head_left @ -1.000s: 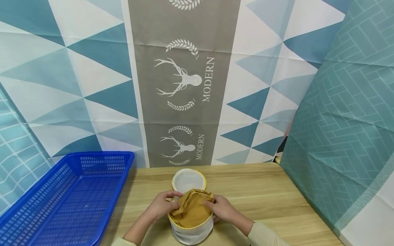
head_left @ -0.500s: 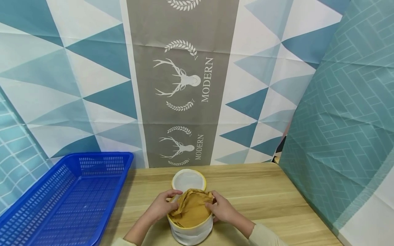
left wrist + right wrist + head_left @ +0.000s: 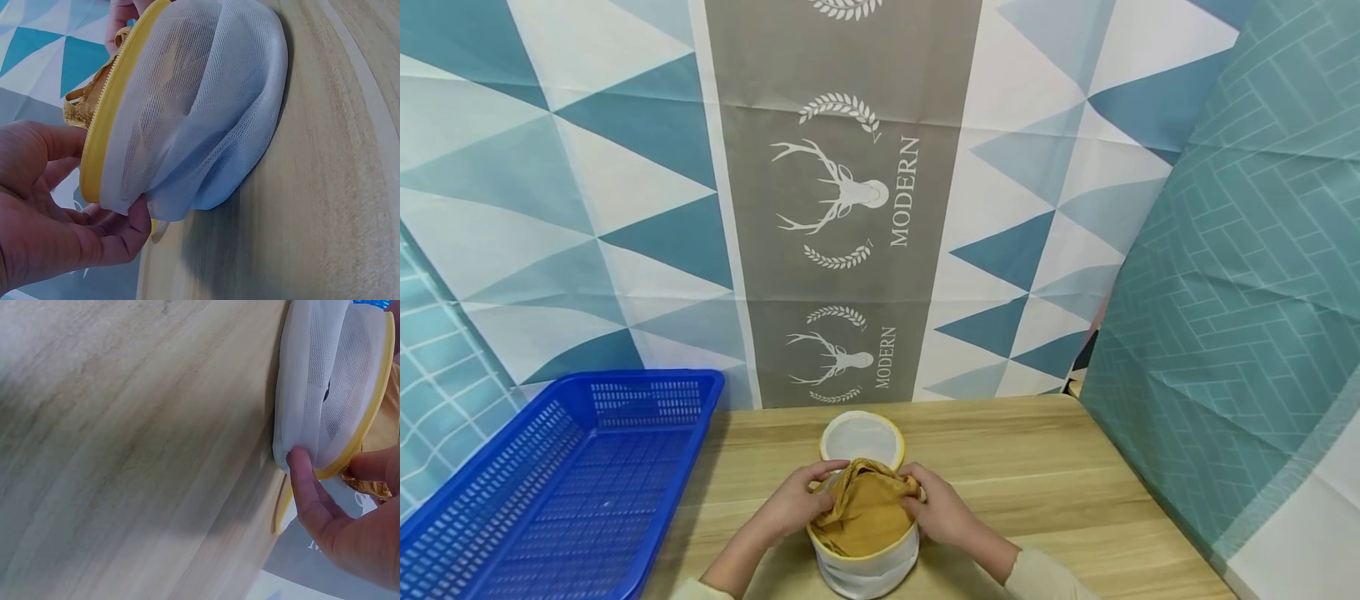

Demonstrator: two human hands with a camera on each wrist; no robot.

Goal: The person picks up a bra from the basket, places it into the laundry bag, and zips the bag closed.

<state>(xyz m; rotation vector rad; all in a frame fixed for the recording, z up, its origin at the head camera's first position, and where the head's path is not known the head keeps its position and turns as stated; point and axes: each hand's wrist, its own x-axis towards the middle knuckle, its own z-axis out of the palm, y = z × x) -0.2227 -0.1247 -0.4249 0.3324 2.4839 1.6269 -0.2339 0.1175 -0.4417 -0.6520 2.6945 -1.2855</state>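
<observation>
Wall sheet (image 3: 850, 279): I see it fill the back, blue and white triangles either side of a grey strip with stag heads and "MODERN".
Side sheet (image 3: 1240, 283): green, brick-patterned, hanging at my right.
Counter (image 3: 1015, 467): pale wood grain, running up to the wall sheet.
Basket (image 3: 610, 492): blue plastic with slotted walls, at my left, apart from the bag.
Bag (image 3: 868, 575): round white mesh, mouth up, standing on the counter at the near edge of my head view, between both hands.
Cloth (image 3: 868, 517): mustard, bunched in the bag's mouth, its ruffled edge above the rim at the back.
Lid (image 3: 861, 442): round, white with yellow edging, folded back just behind the bag.
Left hand (image 3: 796, 502): partly closed, gripping the bag's side, thumb inside against the cloth, a fingertip on the mesh outside.
Right hand (image 3: 946, 508): nearly closed, pinching the cloth's edge; my right wrist view shows a fingertip touching the mesh.
Zip (image 3: 98, 128): runs along the bag's yellow rim.
</observation>
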